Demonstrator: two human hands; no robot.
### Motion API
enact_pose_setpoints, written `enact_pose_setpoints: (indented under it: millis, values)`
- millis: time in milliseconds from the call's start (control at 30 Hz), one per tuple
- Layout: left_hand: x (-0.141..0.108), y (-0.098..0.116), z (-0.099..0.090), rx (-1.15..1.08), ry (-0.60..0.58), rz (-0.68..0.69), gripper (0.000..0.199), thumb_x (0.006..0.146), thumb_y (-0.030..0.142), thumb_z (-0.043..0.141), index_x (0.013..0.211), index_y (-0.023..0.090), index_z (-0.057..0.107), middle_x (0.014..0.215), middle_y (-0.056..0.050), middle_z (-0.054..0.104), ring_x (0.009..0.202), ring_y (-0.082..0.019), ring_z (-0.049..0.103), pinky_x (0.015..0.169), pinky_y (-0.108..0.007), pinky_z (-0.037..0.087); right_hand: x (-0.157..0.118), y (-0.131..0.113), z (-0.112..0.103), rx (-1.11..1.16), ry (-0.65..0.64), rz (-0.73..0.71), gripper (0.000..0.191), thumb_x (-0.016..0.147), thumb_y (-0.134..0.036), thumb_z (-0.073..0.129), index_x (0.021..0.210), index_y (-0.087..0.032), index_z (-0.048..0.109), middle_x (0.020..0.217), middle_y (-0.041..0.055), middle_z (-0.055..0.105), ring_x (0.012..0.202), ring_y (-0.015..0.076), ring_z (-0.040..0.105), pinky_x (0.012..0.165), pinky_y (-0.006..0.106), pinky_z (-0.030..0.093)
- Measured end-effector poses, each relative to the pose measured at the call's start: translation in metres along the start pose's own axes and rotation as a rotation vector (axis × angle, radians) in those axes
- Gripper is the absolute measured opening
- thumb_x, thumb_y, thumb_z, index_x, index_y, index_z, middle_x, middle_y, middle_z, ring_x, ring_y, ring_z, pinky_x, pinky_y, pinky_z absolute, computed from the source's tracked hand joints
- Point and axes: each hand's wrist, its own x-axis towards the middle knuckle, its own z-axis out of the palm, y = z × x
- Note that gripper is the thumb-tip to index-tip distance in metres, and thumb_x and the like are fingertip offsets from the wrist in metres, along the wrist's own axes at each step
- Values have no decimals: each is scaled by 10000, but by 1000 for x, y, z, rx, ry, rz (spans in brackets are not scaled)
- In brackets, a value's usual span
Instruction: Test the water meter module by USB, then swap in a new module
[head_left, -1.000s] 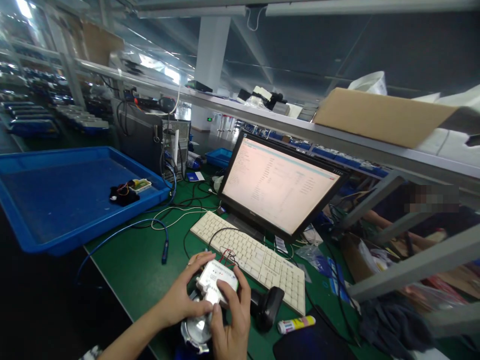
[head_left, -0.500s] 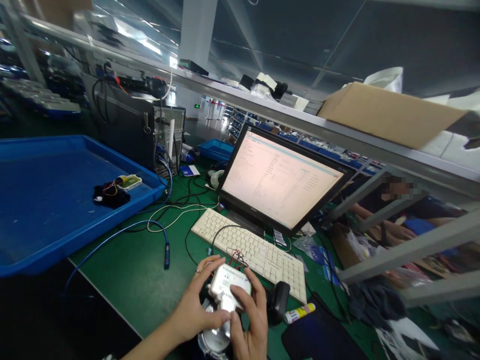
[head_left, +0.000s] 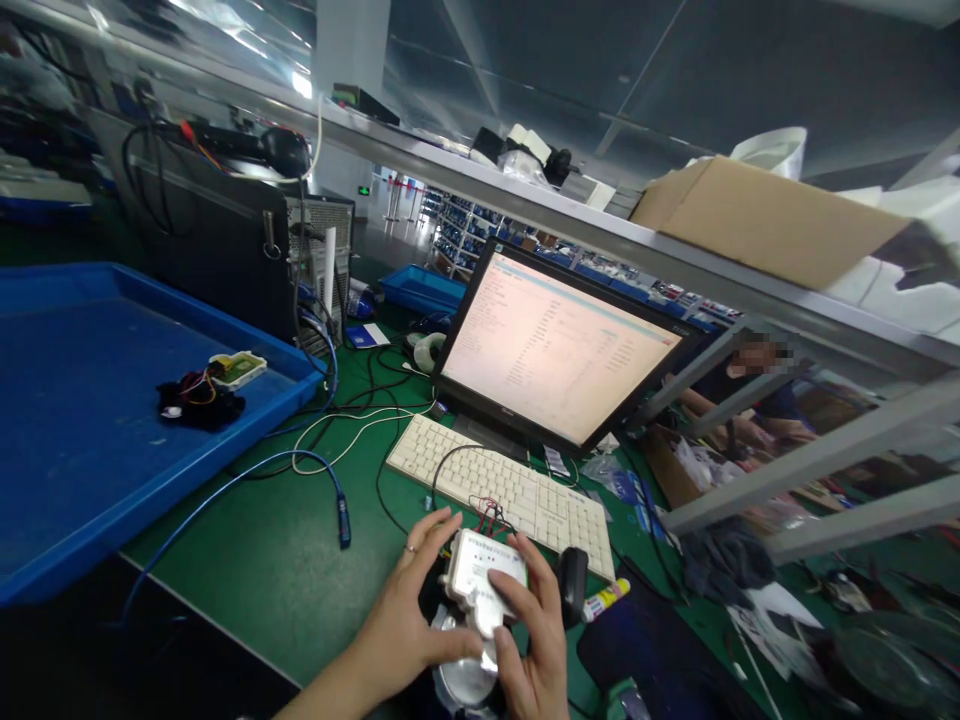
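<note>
A white plastic electronic module (head_left: 480,572) with small print on its face lies between my hands, in front of the keyboard. Below it is a shiny silver round part (head_left: 466,680), partly covered by my fingers. My left hand (head_left: 420,605), a ring on one finger, grips the module's left side, its thumb on the silver part. My right hand (head_left: 534,625) closes on the right side, with a fingertip resting on the white face. Thin red and black wires (head_left: 491,515) come out at the module's far edge.
A white keyboard (head_left: 510,492) and a lit monitor (head_left: 559,345) stand behind. At left is a blue tray (head_left: 67,480) holding a wired circuit board (head_left: 240,368). A blue cable (head_left: 343,520), a black object (head_left: 572,585) and a glue stick (head_left: 606,600) lie nearby. A person (head_left: 750,420) sits beyond the shelf.
The camera view has shifted, so the hands and module appear slightly further right and the tray further left. Both hands keep the same hold on the module.
</note>
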Motion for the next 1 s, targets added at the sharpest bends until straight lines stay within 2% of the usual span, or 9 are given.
enact_pose_setpoints:
  millis: [67, 167, 267, 333, 467, 567, 667, 833, 1000]
  values:
    - [4, 0, -28, 126, 96, -9, 655, 704, 547, 650, 1263, 247, 485, 1315, -98, 464, 1197, -278, 472, 1016, -396, 377, 0, 0, 0, -14, 12, 24, 339, 902, -291, 414, 1232, -236, 470, 1427, 124, 300, 1280, 304, 382, 955, 502, 428]
    - [15, -5, -78, 446, 262, -242, 361, 822, 515, 483, 962, 193, 569, 901, -61, 621, 824, -211, 597, 772, -325, 452, 0, 1, 0, -31, 22, 22, 381, 895, -280, 421, 1270, -216, 434, 1406, 145, 343, 1269, 313, 387, 948, 536, 413]
    - [26, -15, -113, 568, 213, -448, 333, 783, 527, 507, 810, 197, 539, 677, -18, 603, 663, -207, 589, 627, -294, 404, 0, 3, 0, -40, 22, 13, 385, 892, -275, 423, 1270, -207, 439, 1403, 150, 354, 1261, 317, 392, 939, 548, 413]
    - [31, -23, -120, 572, 197, -505, 342, 678, 519, 623, 750, 199, 526, 577, 1, 577, 603, -217, 578, 558, -277, 360, 0, 4, 1, -43, 27, 8, 387, 889, -281, 426, 1269, -207, 443, 1399, 150, 361, 1255, 316, 396, 933, 547, 416]
    - [37, -32, -114, 446, 162, -543, 311, 548, 327, 728, 737, 188, 523, 467, 42, 535, 481, -183, 547, 497, -255, 354, 0, 3, 2, -35, 42, -1, 389, 884, -264, 431, 1269, -214, 446, 1396, 143, 363, 1255, 306, 397, 927, 527, 424]
    - [39, -23, -109, 228, 133, -545, 329, 632, 319, 667, 880, 140, 544, 523, 24, 583, 485, -171, 583, 501, -268, 447, 0, 2, 4, -4, 49, 24, 381, 885, -259, 427, 1263, -217, 454, 1410, 139, 343, 1271, 307, 381, 949, 539, 400]
    - [41, -2, -104, 7, 133, -506, 523, 678, 396, 658, 1078, 98, 500, 694, -32, 648, 654, -177, 657, 600, -297, 534, 1, 1, 5, 18, 46, 18, 381, 882, -249, 434, 1261, -216, 456, 1411, 137, 339, 1272, 301, 380, 957, 530, 401]
    - [46, 42, -76, -163, 117, -325, 662, 656, 438, 708, 1192, 119, 485, 764, -18, 656, 699, -157, 639, 662, -306, 546, 1, 0, 6, 37, 50, 10, 396, 875, -234, 441, 1271, -229, 440, 1410, 127, 329, 1271, 279, 387, 958, 488, 422]
    - [51, 66, -33, -68, -2, -47, 469, 710, 318, 674, 1135, 135, 603, 843, -31, 690, 799, -169, 634, 777, -312, 519, 2, 0, 7, 74, 41, 29, 437, 861, -247, 458, 1293, -221, 402, 1406, 131, 335, 1291, 269, 368, 1002, 477, 395]
